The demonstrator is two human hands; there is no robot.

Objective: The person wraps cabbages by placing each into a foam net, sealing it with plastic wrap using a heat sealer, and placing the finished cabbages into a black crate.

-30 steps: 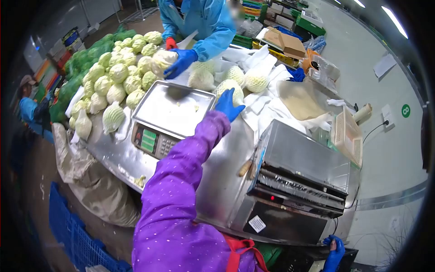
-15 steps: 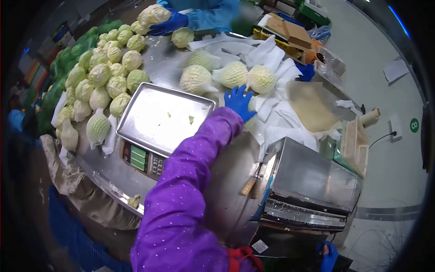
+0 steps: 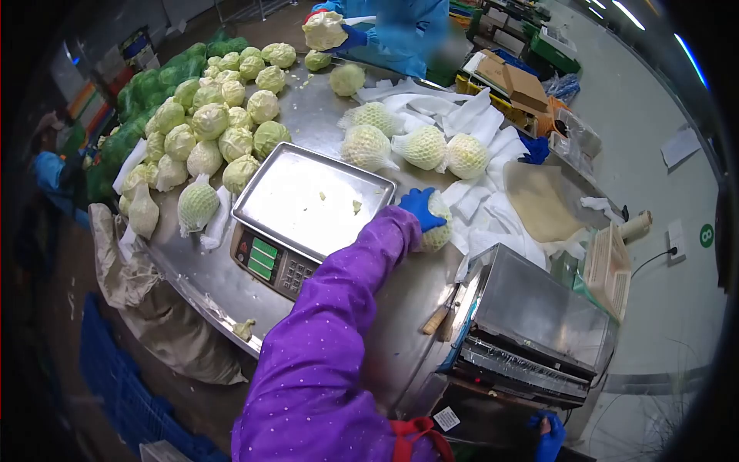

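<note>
My left hand (image 3: 422, 209), in a blue glove below a purple sleeve, is closed over a cabbage in white foam netting (image 3: 438, 223), just right of a scale's steel tray (image 3: 308, 202). Beyond it lie more netted cabbages (image 3: 420, 148) near white net sleeves (image 3: 469, 115). At the lower right edge, my right hand (image 3: 548, 439) is gloved in blue, with a bit of bare finger showing. Its fingers look curled, and what they hold, if anything, cannot be made out. A flat-topped metal machine (image 3: 539, 304) stands just above that hand.
Bare cabbages (image 3: 209, 121) are heaped at the left beside green net sacks (image 3: 142, 85). Across the table, a co-worker's gloved hands hold a cabbage (image 3: 324, 31). Wooden-handled tools (image 3: 436, 319) lie against the machine. A cream basket (image 3: 608, 269) stands behind it.
My left hand has gone from spread fingers to closing over the netted cabbage near the tray. The view has shifted, and the co-worker's cabbage is now farther right.
</note>
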